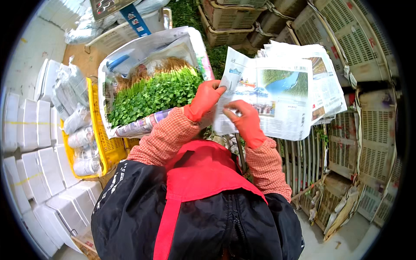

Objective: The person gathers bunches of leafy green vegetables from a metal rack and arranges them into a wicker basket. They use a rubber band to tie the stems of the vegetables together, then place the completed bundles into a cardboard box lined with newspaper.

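Note:
My left hand (pixel 203 101), in an orange-red rubber glove, pinches the left edge of a newspaper sheet (pixel 284 115) between thumb and fingers. My right hand (pixel 246 122), gloved alike, lies over the sheet's left part, its fingers bent and thumb drawn in at the paper. This sheet, printed with colour photos, rests at the front of a stack of newspapers (pixel 333 93). Left of my hands stands a white box (pixel 102 93) lined with newspaper. Inside it are green leafy bunches (pixel 158 92) packed in rows, their brown roots toward the far side.
A yellow plastic crate (pixel 96 134) with plastic-wrapped bundles (pixel 81 138) stands at left, beside stacked white foam boxes (pixel 32 123). Slatted plastic crates (pixel 376 132) are piled along the right and at the back (pixel 227 24). A slatted rack (pixel 303 158) lies below the newspapers.

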Tool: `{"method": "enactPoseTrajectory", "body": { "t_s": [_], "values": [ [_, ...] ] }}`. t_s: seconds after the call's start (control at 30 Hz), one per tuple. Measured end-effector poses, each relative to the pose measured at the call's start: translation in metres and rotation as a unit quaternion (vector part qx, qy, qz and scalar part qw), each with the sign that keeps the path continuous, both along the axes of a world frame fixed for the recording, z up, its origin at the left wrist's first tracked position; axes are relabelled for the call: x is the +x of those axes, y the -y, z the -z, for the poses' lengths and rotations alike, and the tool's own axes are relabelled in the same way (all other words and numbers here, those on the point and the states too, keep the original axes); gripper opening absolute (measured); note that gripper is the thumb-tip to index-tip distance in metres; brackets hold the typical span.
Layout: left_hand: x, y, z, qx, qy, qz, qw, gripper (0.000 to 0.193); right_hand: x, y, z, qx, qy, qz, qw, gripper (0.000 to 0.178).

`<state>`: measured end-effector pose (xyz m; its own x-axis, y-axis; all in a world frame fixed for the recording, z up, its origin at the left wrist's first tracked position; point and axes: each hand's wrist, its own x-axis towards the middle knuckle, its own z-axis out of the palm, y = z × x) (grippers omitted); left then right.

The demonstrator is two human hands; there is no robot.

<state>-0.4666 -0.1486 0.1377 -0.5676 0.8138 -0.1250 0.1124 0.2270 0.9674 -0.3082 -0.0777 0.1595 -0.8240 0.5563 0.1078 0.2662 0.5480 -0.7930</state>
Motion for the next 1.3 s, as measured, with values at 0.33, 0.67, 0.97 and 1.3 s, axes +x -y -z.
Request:
{"method": "enactPoseTrajectory", "body": {
  "t_s": [0.33, 0.67, 0.97, 1.3],
  "values": [
    [-0.101, 0.153, -0.062, -0.026, -0.157, 0.151, 0.976, 0.022, -0.050, -0.063, 0.010, -0.198, 0.149, -0.241, 0.938, 0.049],
    [-0.170, 0.186, -0.037, -0.092, -0.107, -0.071, 0.987, 0.028, -0.064, 0.018, 0.026, -0.364, 0.073, -0.217, 0.903, 0.043],
    [-0.115, 0.155, -0.042, -0.124, -0.324, -0.252, 0.903, 0.028, -0.105, 0.056, 0.018, 0.063, 0.149, -0.115, 0.980, 0.030],
    [-0.082, 0.163, -0.015, -0.208, -0.114, -0.075, 0.968, 0.034, -0.142, 0.118, 0.032, 0.038, 0.172, -0.207, 0.962, 0.034]
  ]
}}
